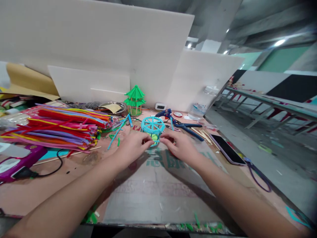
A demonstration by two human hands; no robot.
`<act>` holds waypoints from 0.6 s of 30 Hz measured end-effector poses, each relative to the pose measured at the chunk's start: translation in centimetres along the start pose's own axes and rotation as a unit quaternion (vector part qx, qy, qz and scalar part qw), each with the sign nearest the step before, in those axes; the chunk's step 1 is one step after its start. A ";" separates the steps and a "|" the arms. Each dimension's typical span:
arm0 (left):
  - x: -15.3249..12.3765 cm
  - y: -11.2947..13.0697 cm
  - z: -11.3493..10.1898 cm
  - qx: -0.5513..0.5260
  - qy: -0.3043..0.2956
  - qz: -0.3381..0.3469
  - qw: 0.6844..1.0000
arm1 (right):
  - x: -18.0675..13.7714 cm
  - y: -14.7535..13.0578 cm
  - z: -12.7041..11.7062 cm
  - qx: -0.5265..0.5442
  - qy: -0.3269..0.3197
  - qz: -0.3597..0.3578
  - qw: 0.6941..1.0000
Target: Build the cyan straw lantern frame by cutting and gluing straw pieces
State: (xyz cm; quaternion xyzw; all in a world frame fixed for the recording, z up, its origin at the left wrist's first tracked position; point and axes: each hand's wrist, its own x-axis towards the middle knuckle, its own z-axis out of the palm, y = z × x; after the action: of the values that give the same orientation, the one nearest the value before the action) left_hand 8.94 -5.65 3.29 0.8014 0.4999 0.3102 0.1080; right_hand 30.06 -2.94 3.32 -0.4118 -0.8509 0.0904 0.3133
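Observation:
My left hand and my right hand face each other over the middle of the table, thumbs and forefingers pinched. A short light-blue strip runs between the two pairs of fingertips. Just beyond it stands a light-blue frame with a round, spoked top. Its lower part is partly covered by my fingers, and something yellow-green shows inside. Behind, a green two-tiered pagoda model stands upright. Loose light-blue strips lie left of the frame.
Colourful pipe cleaners are heaped at left, above a purple glue gun. A blue glue gun, pliers, thin wooden sticks and a phone lie right. A clear plastic jar stands at the back.

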 end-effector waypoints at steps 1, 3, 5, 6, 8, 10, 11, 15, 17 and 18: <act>-0.1 0.2 0.0 0.007 -0.002 0.011 1.000 | -0.3 -0.6 0.4 0.003 -0.018 -0.001 1.000; -0.1 0.4 0.0 0.007 -0.003 0.035 0.999 | -0.9 -1.1 1.1 0.008 -0.028 0.009 1.000; -0.2 0.4 0.2 0.009 0.000 0.056 0.998 | -1.2 -1.1 1.6 0.017 -0.034 0.017 0.999; -0.2 0.4 0.3 0.014 0.003 0.065 0.998 | -1.3 -1.0 1.8 0.023 -0.042 0.018 0.999; -0.2 0.2 0.3 0.028 0.012 0.085 0.996 | -1.4 -0.9 2.0 0.042 -0.059 0.021 0.997; -0.1 -0.2 0.4 0.037 0.045 0.103 0.993 | -1.4 -1.0 2.3 0.091 -0.051 0.048 0.993; 0.0 -0.4 0.4 0.039 0.075 0.108 0.991 | -1.4 -1.1 2.5 0.133 -0.036 0.074 0.988; 0.6 -1.9 0.7 0.052 0.179 0.111 0.976 | -0.7 -1.4 3.6 0.337 0.027 0.164 0.927; 0.9 -2.7 1.0 0.061 0.172 0.116 0.976 | -0.3 -1.4 4.3 0.387 0.033 0.173 0.905; 1.0 -2.9 1.1 0.064 0.162 0.116 0.978 | -0.2 -1.4 4.6 0.400 0.034 0.174 0.899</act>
State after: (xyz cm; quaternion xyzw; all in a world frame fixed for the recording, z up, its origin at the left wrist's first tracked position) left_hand 7.79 -3.22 1.37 0.7983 0.4330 0.4137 -0.0633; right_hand 26.47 -3.51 0.18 -0.3963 -0.6466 0.4625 0.4593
